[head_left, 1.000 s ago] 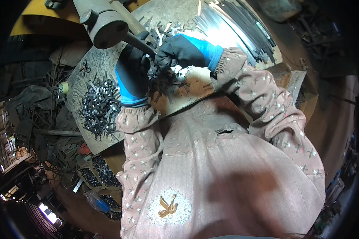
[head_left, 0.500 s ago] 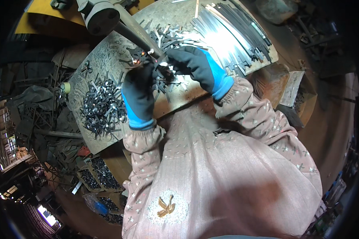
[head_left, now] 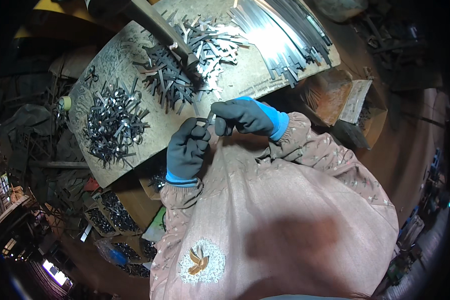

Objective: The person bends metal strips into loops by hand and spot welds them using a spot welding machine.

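Both hands wear dark grey gloves with blue cuffs and meet just in front of the table's near edge. A small bent metal strip [head_left: 211,119] spans the gap between them. My left hand [head_left: 187,150] is closed, pinching one end of it between thumb and fingers. With its fingers curled, my right hand [head_left: 245,117] grips the other end. Beyond them, a pile of short flat metal strips [head_left: 172,75] spreads over the worktable [head_left: 235,107] under a round machine bar [head_left: 160,30]. Curled, bent metal pieces [head_left: 115,122] are heaped on the table's left.
Long flat metal bars [head_left: 285,35] lie side by side at the table's far right under bright light. A tape roll [head_left: 65,104] is at the left edge. Boxes of dark metal pieces [head_left: 117,212] stand lower left. An open carton [head_left: 335,102] sits to the right, beside the table.
Both hands have come back from under the machine bar to the table's near edge, toward my body. The strip pile they covered now shows. The whole view has shifted slightly.
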The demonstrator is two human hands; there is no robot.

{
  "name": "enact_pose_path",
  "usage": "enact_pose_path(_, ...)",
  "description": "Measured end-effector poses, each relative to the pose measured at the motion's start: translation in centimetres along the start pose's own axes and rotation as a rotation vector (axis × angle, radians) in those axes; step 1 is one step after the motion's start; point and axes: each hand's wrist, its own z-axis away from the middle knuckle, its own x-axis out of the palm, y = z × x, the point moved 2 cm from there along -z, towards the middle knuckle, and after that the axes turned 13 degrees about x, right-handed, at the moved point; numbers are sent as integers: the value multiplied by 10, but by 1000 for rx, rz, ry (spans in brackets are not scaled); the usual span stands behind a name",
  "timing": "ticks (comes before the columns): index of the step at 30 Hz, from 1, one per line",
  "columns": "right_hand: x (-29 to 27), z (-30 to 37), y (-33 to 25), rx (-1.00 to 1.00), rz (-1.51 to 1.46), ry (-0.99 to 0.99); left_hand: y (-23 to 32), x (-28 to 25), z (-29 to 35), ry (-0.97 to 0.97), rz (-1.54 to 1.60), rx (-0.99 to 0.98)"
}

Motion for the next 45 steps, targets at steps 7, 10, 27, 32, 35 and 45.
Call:
enact_pose_path(7,-61,-21,26,939,256,545,-3,-31,14,71,-430,247)
enact_pose_path(10,-93,-31,72,626,971,978,2,-39,7,-37,-372,204)
enact_pose_path(27,-48,58,28,257,393,348,-5,-3,-43,-354,-635,398)
enact_pose_path(32,4,66,-10,596,-698,296,-6,36,-75,-533,-822,739)
enact_pose_path(35,13,43,-1,469,-433,400,-3,62,-87,-458,-992,731)
enact_pose_path(45,-52,65,-19,588,263,516,6,107,-75,-559,-1238,801)
